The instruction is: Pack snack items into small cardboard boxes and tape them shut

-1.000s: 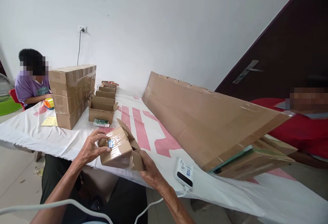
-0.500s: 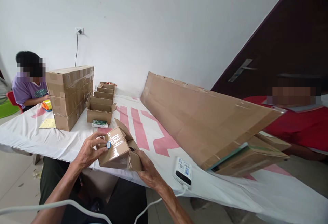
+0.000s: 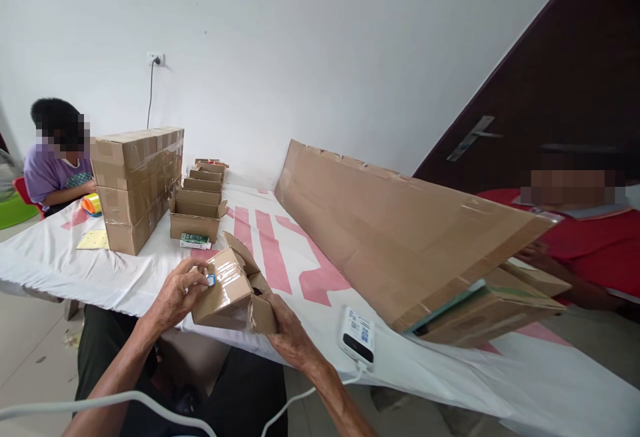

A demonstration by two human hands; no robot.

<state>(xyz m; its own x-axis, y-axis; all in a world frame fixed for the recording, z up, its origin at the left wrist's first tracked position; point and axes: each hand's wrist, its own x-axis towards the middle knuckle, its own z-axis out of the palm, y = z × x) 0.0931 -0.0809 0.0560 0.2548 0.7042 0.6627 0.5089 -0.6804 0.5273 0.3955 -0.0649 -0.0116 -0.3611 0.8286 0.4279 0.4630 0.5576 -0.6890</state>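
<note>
A small cardboard box (image 3: 223, 283) with shiny clear tape on top is tilted at the table's near edge, its flaps standing loose at the far right side. My right hand (image 3: 290, 330) grips it by the flap end, thumb on top. At its left side my left hand (image 3: 183, 290) is closed, with thumb and fingertips pinched at a small blue-and-white piece (image 3: 211, 280) against the box. Whether that piece is stuck to the cardboard I cannot tell. Just beyond lies a green-and-white small carton (image 3: 195, 241), in front of a row of open cardboard boxes (image 3: 194, 225).
Taped boxes (image 3: 127, 200) stand stacked at the left. A long cardboard sheet (image 3: 380, 223) leans across the right, over another open box (image 3: 490, 317). A white device (image 3: 357, 337) with a cable (image 3: 320, 390) lies near the edge. One person sits at each side.
My left fingers have drawn closer together around the blue-and-white piece, which has shifted slightly. My right hand and the box have hardly moved.
</note>
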